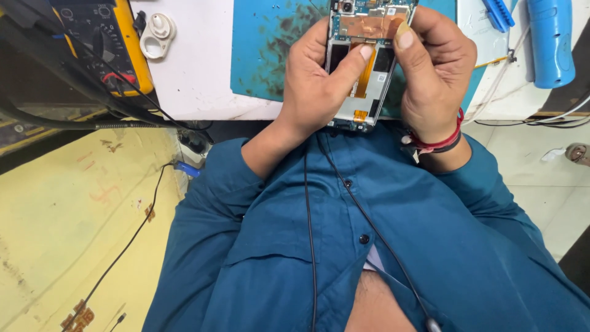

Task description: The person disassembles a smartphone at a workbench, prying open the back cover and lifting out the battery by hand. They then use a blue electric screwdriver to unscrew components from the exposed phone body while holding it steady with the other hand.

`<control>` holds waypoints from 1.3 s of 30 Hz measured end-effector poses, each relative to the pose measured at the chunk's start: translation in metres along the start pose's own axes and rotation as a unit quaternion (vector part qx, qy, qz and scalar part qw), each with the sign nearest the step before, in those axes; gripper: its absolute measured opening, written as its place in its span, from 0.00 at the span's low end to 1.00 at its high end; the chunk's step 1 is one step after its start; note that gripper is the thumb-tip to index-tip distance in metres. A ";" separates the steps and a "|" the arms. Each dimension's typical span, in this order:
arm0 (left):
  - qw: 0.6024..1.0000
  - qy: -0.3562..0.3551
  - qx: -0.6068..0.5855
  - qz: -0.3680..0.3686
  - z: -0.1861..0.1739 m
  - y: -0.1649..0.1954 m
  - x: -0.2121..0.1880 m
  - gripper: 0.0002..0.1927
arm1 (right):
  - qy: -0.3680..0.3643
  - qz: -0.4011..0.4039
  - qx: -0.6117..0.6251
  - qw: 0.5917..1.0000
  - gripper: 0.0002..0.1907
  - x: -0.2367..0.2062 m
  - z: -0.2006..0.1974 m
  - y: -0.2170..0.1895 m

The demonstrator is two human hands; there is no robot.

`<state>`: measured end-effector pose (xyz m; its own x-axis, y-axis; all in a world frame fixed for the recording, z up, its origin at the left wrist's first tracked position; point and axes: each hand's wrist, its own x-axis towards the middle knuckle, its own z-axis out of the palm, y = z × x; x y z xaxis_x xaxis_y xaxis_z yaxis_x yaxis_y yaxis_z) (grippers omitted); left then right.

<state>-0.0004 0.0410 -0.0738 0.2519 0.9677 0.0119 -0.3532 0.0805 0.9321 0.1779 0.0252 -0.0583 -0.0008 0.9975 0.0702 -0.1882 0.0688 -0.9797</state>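
Teal shirt (393, 246) nearest, left hand (313, 92) and right hand (433, 74), fingers pinching opened phone (367, 67), over teal mat (264, 49)

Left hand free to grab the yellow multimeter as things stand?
Probably not right away. The left hand is wrapped around the opened phone, thumb on its orange flex cable. The yellow multimeter lies off to its left across bare white bench, so the path looks free once it lets go.

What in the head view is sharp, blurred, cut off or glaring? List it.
Head view: even, soft light with no harsh glare; the opened phone and both thumbs are sharp, held by the left hand and right hand; the phone's top is cut by the frame edge; wide-angle lens bends the white bench edge; the multimeter sits in dim shadow.
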 end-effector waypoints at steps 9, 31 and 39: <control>1.000 0.022 -0.002 0.005 0.004 0.000 0.000 0.05 | 0.014 0.001 -0.017 1.000 0.14 -0.002 0.012 -0.002; 0.953 0.045 0.281 0.108 0.019 0.031 -0.004 0.08 | 0.067 -0.061 -0.053 0.994 0.24 -0.013 0.025 0.022; 0.941 0.008 0.310 0.139 0.013 0.032 -0.007 0.14 | 0.056 -0.099 -0.055 0.992 0.20 -0.013 0.030 0.017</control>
<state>-0.0018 0.0332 -0.0390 0.2126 0.9345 0.2854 0.1901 -0.3261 0.9260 0.1457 0.0131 -0.0698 0.1354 0.9591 0.2487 -0.0657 0.2592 -0.9636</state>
